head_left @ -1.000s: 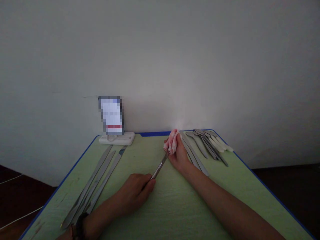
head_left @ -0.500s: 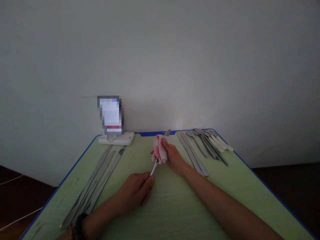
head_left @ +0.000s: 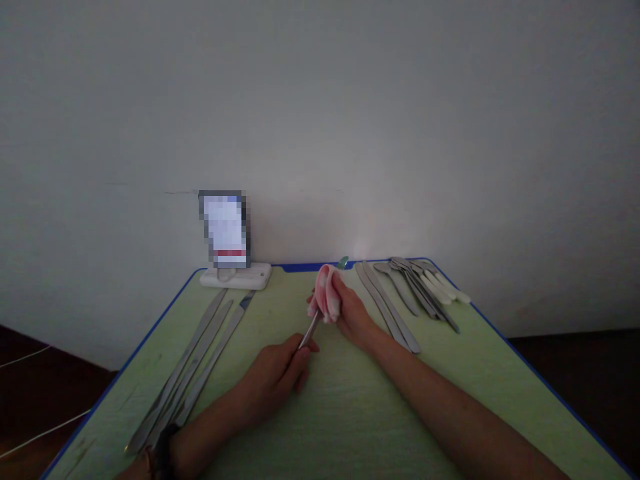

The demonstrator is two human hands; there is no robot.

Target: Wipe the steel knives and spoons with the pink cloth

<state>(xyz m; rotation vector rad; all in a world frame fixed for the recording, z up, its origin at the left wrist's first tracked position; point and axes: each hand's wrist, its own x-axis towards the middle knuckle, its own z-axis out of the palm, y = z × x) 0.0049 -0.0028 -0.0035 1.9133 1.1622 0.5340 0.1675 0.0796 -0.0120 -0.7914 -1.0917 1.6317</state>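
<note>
My left hand (head_left: 283, 367) is closed round the handle of a metal table knife (head_left: 311, 329). A pink and white cloth (head_left: 327, 297) is folded about the knife's middle, and my right hand (head_left: 353, 310) grips it there. Beyond the cloth the blade tip sticks out, pointing away from me. Some right-hand fingers are hidden behind the cloth. Several knives (head_left: 205, 357) lie side by side left of my left hand, partly covered by my wrist. Two more knives (head_left: 387, 307) lie just right of my right hand.
A spoon (head_left: 397, 287) and a pile of metal cutlery (head_left: 420, 293) lie at the back right, beside white-handled pieces (head_left: 443, 287). A phone (head_left: 225, 230) stands on a white stand (head_left: 235, 276) at the back left. The green table (head_left: 320, 427) has a blue edge against the wall.
My right hand has drawn the cloth back from the blade's end toward the handle, then slid slightly outward again. The blade tip has come into view. My left hand keeps its hold.
</note>
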